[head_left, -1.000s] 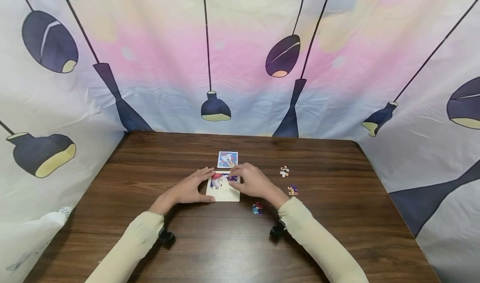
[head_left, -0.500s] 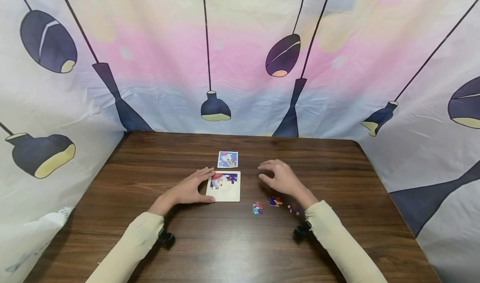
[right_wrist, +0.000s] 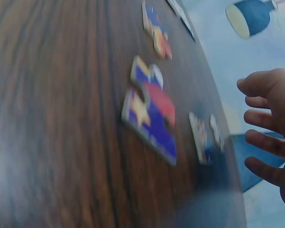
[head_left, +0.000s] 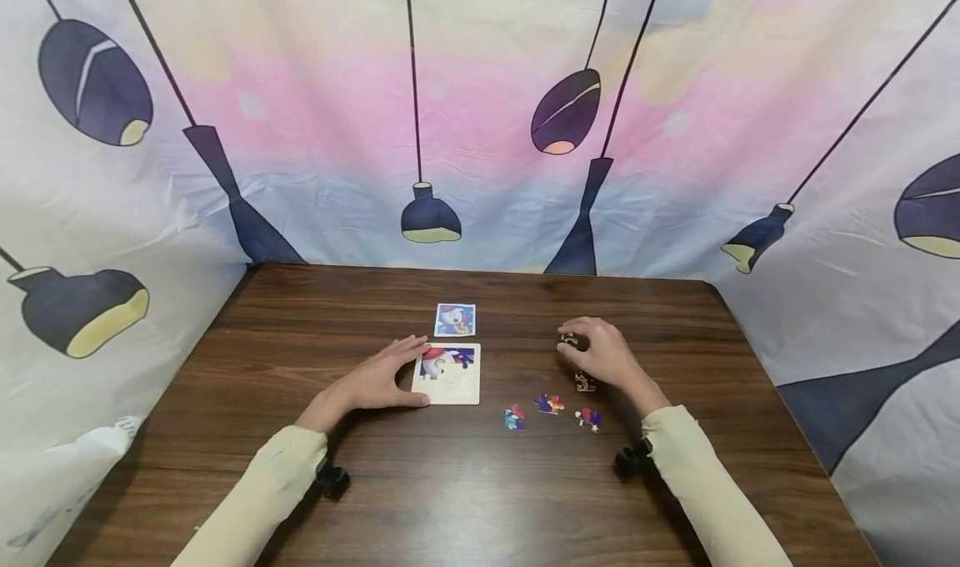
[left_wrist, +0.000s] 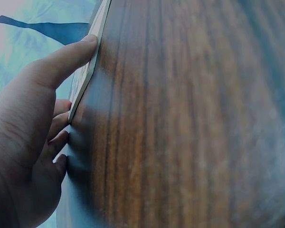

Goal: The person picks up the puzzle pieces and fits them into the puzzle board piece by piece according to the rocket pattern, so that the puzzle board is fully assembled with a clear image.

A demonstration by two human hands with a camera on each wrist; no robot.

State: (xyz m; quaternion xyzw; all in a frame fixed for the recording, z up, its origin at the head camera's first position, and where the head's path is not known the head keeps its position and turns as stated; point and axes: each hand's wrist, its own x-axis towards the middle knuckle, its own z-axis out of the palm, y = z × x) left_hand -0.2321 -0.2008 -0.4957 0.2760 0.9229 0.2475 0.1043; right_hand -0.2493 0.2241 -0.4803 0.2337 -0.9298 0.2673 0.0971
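A pale puzzle board (head_left: 457, 390), its upper part filled with picture pieces, lies flat on the table. My left hand (head_left: 382, 375) holds it at its left side, thumb at the near corner and fingers at the far one; the left wrist view shows the thumb (left_wrist: 69, 59) on the board's edge (left_wrist: 88, 76). Off to the right, my right hand (head_left: 600, 352) hovers with thumb and fingers apart around a jigsaw piece (head_left: 570, 340), partly hidden. In the right wrist view its fingers (right_wrist: 263, 118) are spread with nothing between them.
Several loose jigsaw pieces lie right of the board: a blue-and-red one (head_left: 515, 418), a purple-and-orange one (head_left: 550, 403), a purple-and-red one (head_left: 588, 418) and a brownish one (head_left: 585, 383). A small picture card (head_left: 455, 320) lies behind the board. A printed curtain (head_left: 322, 133) surrounds the table.
My right hand has left the board and moved right, to above the far loose piece. Two pieces its forearm had covered now show. My left hand stays on the board.
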